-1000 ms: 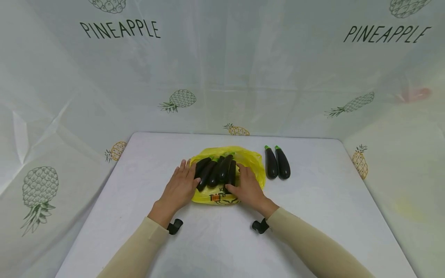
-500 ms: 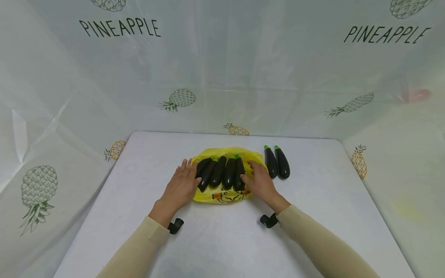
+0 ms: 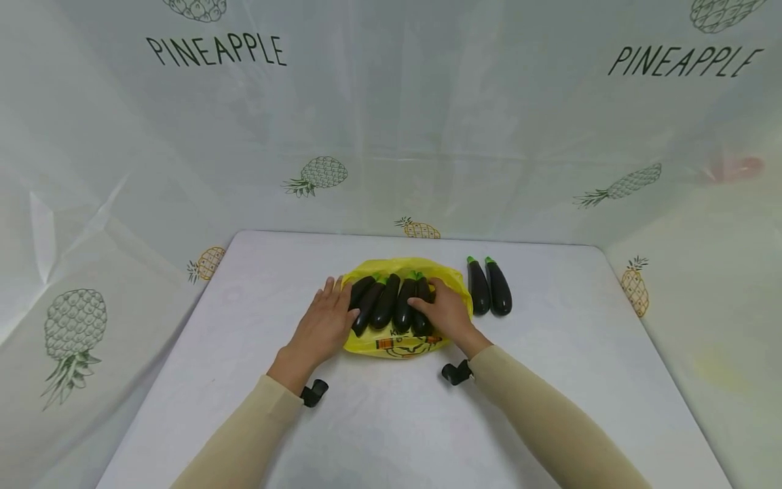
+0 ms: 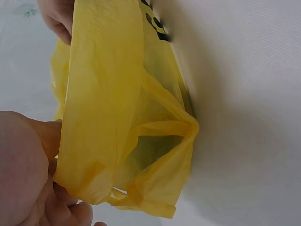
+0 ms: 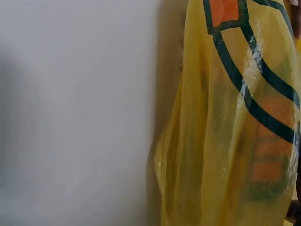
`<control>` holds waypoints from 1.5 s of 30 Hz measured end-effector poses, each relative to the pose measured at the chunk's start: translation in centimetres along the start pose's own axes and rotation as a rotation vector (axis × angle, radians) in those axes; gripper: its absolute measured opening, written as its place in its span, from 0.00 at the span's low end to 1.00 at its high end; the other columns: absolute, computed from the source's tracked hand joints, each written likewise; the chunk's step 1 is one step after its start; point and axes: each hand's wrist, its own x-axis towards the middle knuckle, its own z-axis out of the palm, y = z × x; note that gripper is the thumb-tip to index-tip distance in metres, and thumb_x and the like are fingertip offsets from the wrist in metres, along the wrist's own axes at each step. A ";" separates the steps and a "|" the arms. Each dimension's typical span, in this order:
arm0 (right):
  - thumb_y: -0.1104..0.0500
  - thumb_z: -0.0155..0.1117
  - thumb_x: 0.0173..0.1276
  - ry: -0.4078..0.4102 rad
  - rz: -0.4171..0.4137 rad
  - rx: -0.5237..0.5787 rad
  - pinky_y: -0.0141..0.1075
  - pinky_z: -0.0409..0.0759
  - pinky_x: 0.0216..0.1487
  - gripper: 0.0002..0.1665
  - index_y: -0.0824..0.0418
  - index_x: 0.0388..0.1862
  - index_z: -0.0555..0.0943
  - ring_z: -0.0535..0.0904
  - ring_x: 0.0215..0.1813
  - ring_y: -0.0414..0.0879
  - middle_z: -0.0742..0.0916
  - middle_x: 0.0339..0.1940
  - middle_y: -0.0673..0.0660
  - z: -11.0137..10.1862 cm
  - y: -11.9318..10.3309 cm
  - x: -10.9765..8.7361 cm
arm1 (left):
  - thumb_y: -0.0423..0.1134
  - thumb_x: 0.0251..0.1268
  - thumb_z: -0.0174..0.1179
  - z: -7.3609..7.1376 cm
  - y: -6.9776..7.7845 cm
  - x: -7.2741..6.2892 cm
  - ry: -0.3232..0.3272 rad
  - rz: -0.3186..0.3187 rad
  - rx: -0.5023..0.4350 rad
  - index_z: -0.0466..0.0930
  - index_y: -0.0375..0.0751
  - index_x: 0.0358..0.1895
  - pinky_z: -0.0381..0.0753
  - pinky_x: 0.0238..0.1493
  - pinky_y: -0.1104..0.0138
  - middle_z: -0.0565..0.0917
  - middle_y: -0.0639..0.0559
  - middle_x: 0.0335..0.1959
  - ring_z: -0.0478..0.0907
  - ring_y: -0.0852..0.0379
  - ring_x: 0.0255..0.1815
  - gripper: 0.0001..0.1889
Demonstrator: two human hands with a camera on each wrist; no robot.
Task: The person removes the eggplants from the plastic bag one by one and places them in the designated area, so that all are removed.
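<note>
Several dark eggplants (image 3: 386,302) with green stems lie side by side on a yellow plastic bag (image 3: 366,345) in the head view. My left hand (image 3: 322,324) rests along the bag's left edge, fingers extended and thumb beside the leftmost eggplants. At the row's other end, my right hand (image 3: 451,314) holds the rightmost eggplant (image 3: 421,327) between thumb and fingers, covering part of it. The left wrist view shows the bag's crumpled side (image 4: 103,94) and part of my left hand (image 4: 23,165). In the right wrist view, the printed bag (image 5: 225,141) hides the eggplants.
Two more eggplants (image 3: 490,288) lie on the white table (image 3: 550,353) just right of the bag. A pineapple-printed sheet (image 3: 391,122) hangs behind the table and along its sides. Black wrist devices (image 3: 457,373) show below the sleeves.
The right hand moves right, away from the eggplants, then back left onto the rightmost one. The eggplants at the right of the row now lie farther right and more spread. The left hand barely moves.
</note>
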 end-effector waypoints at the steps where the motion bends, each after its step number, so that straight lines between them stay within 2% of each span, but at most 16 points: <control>1: 0.37 0.70 0.73 -0.003 0.004 0.007 0.58 0.77 0.73 0.48 0.63 0.80 0.67 0.78 0.71 0.63 0.79 0.74 0.68 0.1 0.0 0.1 | 0.49 0.88 0.46 0.0 0.1 0.0 -0.001 0.001 -0.003 0.53 0.31 0.84 0.49 0.86 0.42 0.53 0.32 0.85 0.43 0.35 0.88 0.34; 6: 0.41 0.73 0.70 -0.013 0.029 0.037 0.57 0.77 0.72 0.47 0.62 0.79 0.68 0.79 0.70 0.62 0.80 0.74 0.67 0.1 -0.2 0.3 | 0.49 0.89 0.46 -0.1 0.2 0.2 -0.008 0.000 -0.004 0.53 0.31 0.84 0.48 0.86 0.43 0.53 0.33 0.85 0.42 0.36 0.88 0.34; 11: 0.46 0.74 0.70 -0.051 0.022 0.060 0.55 0.82 0.67 0.46 0.61 0.80 0.67 0.82 0.66 0.60 0.82 0.70 0.67 -0.3 -0.8 0.1 | 0.49 0.89 0.45 0.0 0.2 0.2 -0.009 -0.003 -0.002 0.53 0.31 0.84 0.47 0.86 0.43 0.54 0.33 0.85 0.42 0.36 0.88 0.34; 17: 0.54 0.74 0.69 -0.102 -0.047 0.076 0.51 0.88 0.58 0.43 0.61 0.79 0.68 0.84 0.59 0.57 0.85 0.64 0.64 -0.8 -1.4 -0.1 | 0.48 0.88 0.47 0.0 0.1 0.1 0.006 0.007 0.003 0.54 0.30 0.84 0.49 0.86 0.42 0.54 0.32 0.85 0.44 0.34 0.88 0.34; 22: 0.58 0.72 0.68 -0.132 -0.145 0.026 0.48 0.88 0.55 0.36 0.64 0.74 0.75 0.83 0.54 0.53 0.86 0.60 0.62 -1.0 -1.6 -0.3 | 0.49 0.88 0.46 0.0 0.0 0.1 0.002 0.006 0.003 0.52 0.31 0.84 0.48 0.86 0.44 0.53 0.33 0.85 0.43 0.36 0.88 0.34; 26: 0.59 0.71 0.68 -0.139 -0.212 -0.041 0.49 0.85 0.58 0.32 0.61 0.71 0.77 0.81 0.55 0.52 0.84 0.62 0.61 -1.0 -1.3 -0.5 | 0.48 0.88 0.47 -0.1 0.0 0.1 0.012 0.012 -0.004 0.54 0.30 0.83 0.49 0.86 0.43 0.54 0.32 0.85 0.44 0.34 0.88 0.34; 30: 0.57 0.72 0.70 -0.139 -0.271 -0.107 0.53 0.80 0.67 0.30 0.53 0.71 0.79 0.79 0.64 0.55 0.82 0.68 0.59 -1.3 -1.0 -0.9 | 0.48 0.88 0.47 -0.2 0.0 0.1 0.010 0.010 -0.013 0.54 0.30 0.84 0.49 0.86 0.43 0.54 0.32 0.85 0.44 0.35 0.88 0.34; 32: 0.55 0.72 0.71 -0.130 -0.294 -0.139 0.55 0.74 0.74 0.30 0.51 0.72 0.79 0.77 0.69 0.57 0.82 0.71 0.57 -1.6 -0.8 -1.0 | 0.49 0.88 0.47 -0.2 0.0 0.1 0.007 0.009 -0.015 0.54 0.30 0.84 0.49 0.86 0.43 0.54 0.32 0.85 0.43 0.35 0.88 0.34; 35: 0.52 0.70 0.75 -0.094 -0.317 -0.156 0.57 0.73 0.76 0.30 0.50 0.74 0.78 0.77 0.71 0.58 0.83 0.71 0.56 -2.2 -0.8 -1.4 | 0.48 0.88 0.46 -0.3 -0.1 0.1 0.004 0.008 -0.017 0.54 0.30 0.84 0.49 0.86 0.43 0.54 0.32 0.85 0.43 0.35 0.88 0.34; 37: 0.49 0.69 0.76 -0.060 -0.304 -0.132 0.57 0.76 0.73 0.32 0.50 0.76 0.75 0.80 0.69 0.58 0.84 0.70 0.57 -2.4 -0.8 -1.6 | 0.48 0.88 0.47 -0.3 -0.1 0.1 0.005 0.010 -0.021 0.54 0.29 0.84 0.49 0.86 0.42 0.54 0.31 0.85 0.43 0.34 0.88 0.34; 39: 0.47 0.69 0.77 -0.024 -0.283 -0.082 0.56 0.83 0.65 0.35 0.51 0.78 0.72 0.82 0.66 0.58 0.84 0.69 0.59 -2.5 -0.6 -1.8 | 0.48 0.88 0.47 -0.4 -0.1 0.1 0.005 0.014 -0.023 0.53 0.29 0.83 0.49 0.86 0.42 0.54 0.31 0.85 0.43 0.34 0.88 0.34; 45: 0.48 0.70 0.77 0.061 -0.207 0.119 0.58 0.85 0.62 0.40 0.50 0.82 0.65 0.83 0.66 0.62 0.83 0.69 0.63 -2.6 0.4 -2.0 | 0.48 0.88 0.48 -0.3 -0.1 0.1 0.005 0.019 -0.022 0.53 0.28 0.83 0.49 0.86 0.42 0.53 0.31 0.85 0.43 0.34 0.87 0.35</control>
